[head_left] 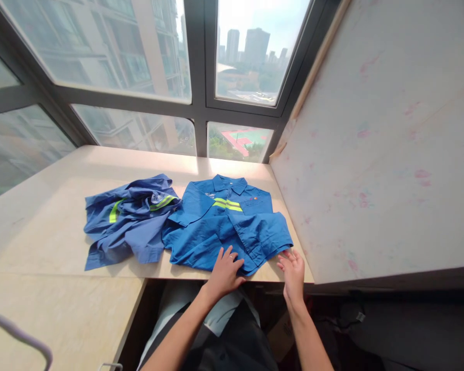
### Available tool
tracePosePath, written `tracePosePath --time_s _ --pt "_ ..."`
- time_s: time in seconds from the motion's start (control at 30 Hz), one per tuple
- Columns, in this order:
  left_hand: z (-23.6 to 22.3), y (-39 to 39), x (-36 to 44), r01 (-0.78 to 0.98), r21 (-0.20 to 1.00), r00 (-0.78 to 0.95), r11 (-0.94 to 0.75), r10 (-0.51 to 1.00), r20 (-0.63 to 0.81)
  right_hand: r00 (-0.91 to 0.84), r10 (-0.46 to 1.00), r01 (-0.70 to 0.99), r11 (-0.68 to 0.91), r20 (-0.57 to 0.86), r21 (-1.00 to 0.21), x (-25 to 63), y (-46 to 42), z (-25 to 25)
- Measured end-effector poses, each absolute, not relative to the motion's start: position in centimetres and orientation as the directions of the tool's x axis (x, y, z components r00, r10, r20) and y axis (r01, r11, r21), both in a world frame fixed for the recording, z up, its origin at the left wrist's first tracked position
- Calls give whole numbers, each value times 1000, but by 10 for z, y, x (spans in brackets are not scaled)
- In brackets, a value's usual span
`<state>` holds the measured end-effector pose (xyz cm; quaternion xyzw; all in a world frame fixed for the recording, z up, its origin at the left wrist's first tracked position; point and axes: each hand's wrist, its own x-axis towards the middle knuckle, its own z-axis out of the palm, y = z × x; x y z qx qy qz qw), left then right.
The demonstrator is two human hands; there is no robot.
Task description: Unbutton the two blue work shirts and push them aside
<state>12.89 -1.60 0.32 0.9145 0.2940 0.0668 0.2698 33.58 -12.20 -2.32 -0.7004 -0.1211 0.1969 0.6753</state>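
A bright blue work jacket (232, 226) lies flat on the pale wooden board, collar toward the window. A yellow-green reflective stripe crosses its chest. One sleeve is laid across the front, and cloth is folded over its lower part. My left hand (226, 271) rests on the jacket's near edge with its fingers spread. At the near right corner, my right hand (294, 273) has its fingertips closed on the edge of the cloth. Left of the jacket lies a second, crumpled blue work garment (133, 219) with yellow-green stripes; neither hand touches it.
The wooden board (46, 206) runs along the windows (243, 67) and ends just in front of me. A patterned wall (382, 144) stands close on the right. A grey curved cable or tube (21, 335) is at the lower left.
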Motion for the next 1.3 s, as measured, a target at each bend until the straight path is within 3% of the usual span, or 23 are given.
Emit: tracePosePath --time_s 0.07,0.2,0.3,0.4,0.57,0.8,0.9,1.0,1.3 --pt "-2 -14 123 540 517 787 -664 616 -32 901 429 121 -112 62 -986 327 -127 -13" --pt "-1 -10 102 599 520 686 -608 725 57 582 761 570 -132 286 -811 310 -120 -4" --pt "3 -11 85 700 449 588 -555 805 77 259 943 762 -65 210 -645 297 -106 -12" --pt "5 -16 71 783 352 528 -512 847 58 120 990 859 -66 74 -508 287 -94 -22" --pt "6 -29 63 819 310 505 -484 863 12 54 997 897 -22 61 -442 284 -90 -29" --pt "5 -46 89 591 477 661 -650 730 175 74 982 866 23 173 -500 288 -101 -36" --pt "-5 -50 101 565 544 687 -620 719 106 28 982 867 69 187 -494 286 -105 -37" --pt "-15 -50 107 607 531 674 -591 737 48 2 979 873 98 204 -478 285 -107 -39" --pt "-24 -45 105 555 679 598 -481 798 78 28 964 823 128 265 -553 277 -108 -40"
